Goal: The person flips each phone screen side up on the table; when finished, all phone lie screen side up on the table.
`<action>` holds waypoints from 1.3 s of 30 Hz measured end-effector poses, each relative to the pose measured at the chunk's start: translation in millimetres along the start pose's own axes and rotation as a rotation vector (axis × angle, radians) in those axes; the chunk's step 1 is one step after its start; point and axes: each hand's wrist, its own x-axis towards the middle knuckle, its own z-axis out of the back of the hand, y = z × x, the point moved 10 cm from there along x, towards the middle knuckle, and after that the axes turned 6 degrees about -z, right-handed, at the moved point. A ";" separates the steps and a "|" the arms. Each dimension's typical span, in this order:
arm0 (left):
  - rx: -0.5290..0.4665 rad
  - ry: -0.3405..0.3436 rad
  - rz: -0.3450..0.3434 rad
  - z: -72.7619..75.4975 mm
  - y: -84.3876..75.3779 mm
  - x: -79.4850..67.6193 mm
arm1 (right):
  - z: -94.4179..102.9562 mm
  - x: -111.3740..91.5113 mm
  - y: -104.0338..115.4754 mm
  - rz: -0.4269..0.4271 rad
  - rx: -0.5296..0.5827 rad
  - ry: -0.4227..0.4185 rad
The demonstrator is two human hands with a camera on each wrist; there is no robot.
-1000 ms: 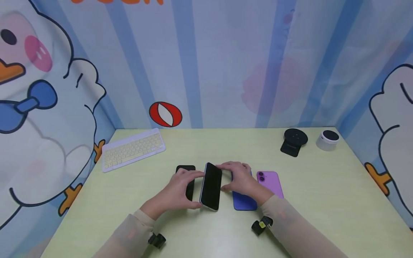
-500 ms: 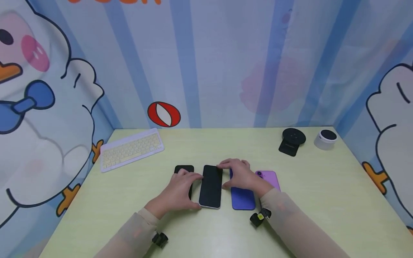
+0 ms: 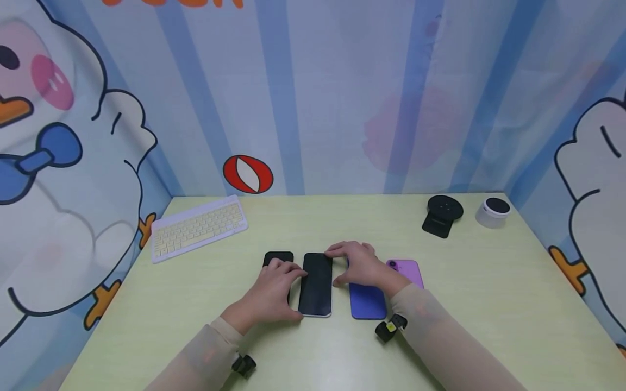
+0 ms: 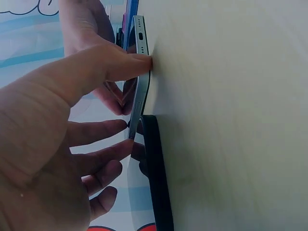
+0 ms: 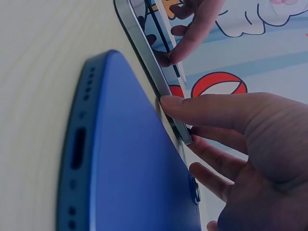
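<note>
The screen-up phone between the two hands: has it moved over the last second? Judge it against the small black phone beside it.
Yes. The screen-up phone was tilted up on its edge; now it lies flat, closer to the small black phone.

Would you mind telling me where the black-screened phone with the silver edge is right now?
In the head view, the black-screened phone lies mid-table between the black case and the blue phone, with both hands on its sides.

Black case (image 3: 279,259) and blue phone (image 3: 367,301) flank the held phone (image 3: 315,284).

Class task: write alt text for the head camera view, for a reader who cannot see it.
Two hands, left hand and right hand, hold a black-screened phone by its edges on a green table, between a black phone and a blue phone.
</note>
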 end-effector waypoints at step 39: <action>0.159 0.024 -0.141 -15.6 -71.0 39.7 | 49.8 -78.2 -66.3 -0.006 -0.043 -0.136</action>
